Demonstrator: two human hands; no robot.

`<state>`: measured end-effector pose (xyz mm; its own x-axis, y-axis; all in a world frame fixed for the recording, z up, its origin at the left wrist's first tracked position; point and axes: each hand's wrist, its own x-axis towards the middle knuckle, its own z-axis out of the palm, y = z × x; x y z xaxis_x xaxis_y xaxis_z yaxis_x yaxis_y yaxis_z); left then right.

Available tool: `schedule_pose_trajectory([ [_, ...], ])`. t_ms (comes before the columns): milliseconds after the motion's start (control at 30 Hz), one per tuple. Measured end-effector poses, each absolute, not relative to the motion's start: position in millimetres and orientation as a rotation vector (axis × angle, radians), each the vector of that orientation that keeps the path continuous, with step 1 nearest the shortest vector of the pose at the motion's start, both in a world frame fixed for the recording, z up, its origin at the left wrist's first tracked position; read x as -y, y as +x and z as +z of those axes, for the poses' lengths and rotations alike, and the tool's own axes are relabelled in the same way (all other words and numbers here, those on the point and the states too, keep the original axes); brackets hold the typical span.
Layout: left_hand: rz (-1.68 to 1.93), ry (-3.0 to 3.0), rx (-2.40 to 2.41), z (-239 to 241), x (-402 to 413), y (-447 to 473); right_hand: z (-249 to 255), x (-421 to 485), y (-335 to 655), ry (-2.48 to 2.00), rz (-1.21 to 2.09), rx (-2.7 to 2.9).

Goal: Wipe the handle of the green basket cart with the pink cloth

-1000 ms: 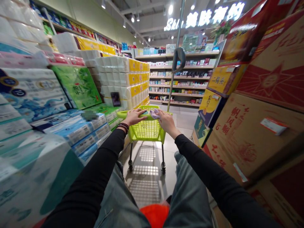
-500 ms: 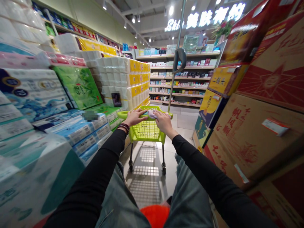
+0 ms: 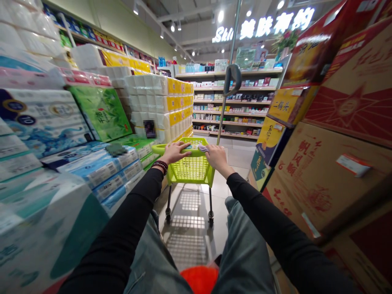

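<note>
A small lime-green shopping cart (image 3: pixel 189 168) stands on the tiled aisle floor ahead of me. My left hand (image 3: pixel 174 152) lies over the near rim of the cart, fingers curled around it. My right hand (image 3: pixel 215 156) presses a pale lilac cloth (image 3: pixel 202 148) onto the same rim, just right of the left hand. Both arms wear black sleeves; a dark bead bracelet sits on the left wrist.
Stacked packs of tissue and toilet paper (image 3: pixel 61 134) line the left side. Large red and brown cartons (image 3: pixel 330 155) crowd the right. A metal pole with a grey handle (image 3: pixel 230 79) rises behind the cart. Shelves (image 3: pixel 232 106) close the aisle's far end. Something orange (image 3: pixel 200 278) lies between my knees.
My right hand slid the cloth left along the rim, then back a little to the right. The left hand kept its hold on the rim.
</note>
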<state>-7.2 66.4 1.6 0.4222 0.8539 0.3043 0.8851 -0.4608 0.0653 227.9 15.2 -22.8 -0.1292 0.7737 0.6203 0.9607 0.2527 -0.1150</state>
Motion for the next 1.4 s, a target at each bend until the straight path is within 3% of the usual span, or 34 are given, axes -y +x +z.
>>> schedule_pose_trajectory([
  [267, -0.454, -2.571, 1.560, 1, -69, -14, -36, -11, 224, -1.347, -0.457, 2.038],
  [500, -0.461, -2.569, 1.566, 0, -70, -13, -33, -22, 278, -1.488, -0.412, 1.900],
  [867, -0.450, -2.579, 1.573, 4, -69, -11, -46, -13, 253, -1.311, -0.442, 1.940],
  [1100, -0.458, -2.563, 1.585, 3, -68, -8, -53, -15, 246, -1.424, -0.412, 1.796],
  [1400, -0.459, -2.554, 1.571, 1, -70, -11, -76, -20, 248, -0.956, -0.575, 2.082],
])
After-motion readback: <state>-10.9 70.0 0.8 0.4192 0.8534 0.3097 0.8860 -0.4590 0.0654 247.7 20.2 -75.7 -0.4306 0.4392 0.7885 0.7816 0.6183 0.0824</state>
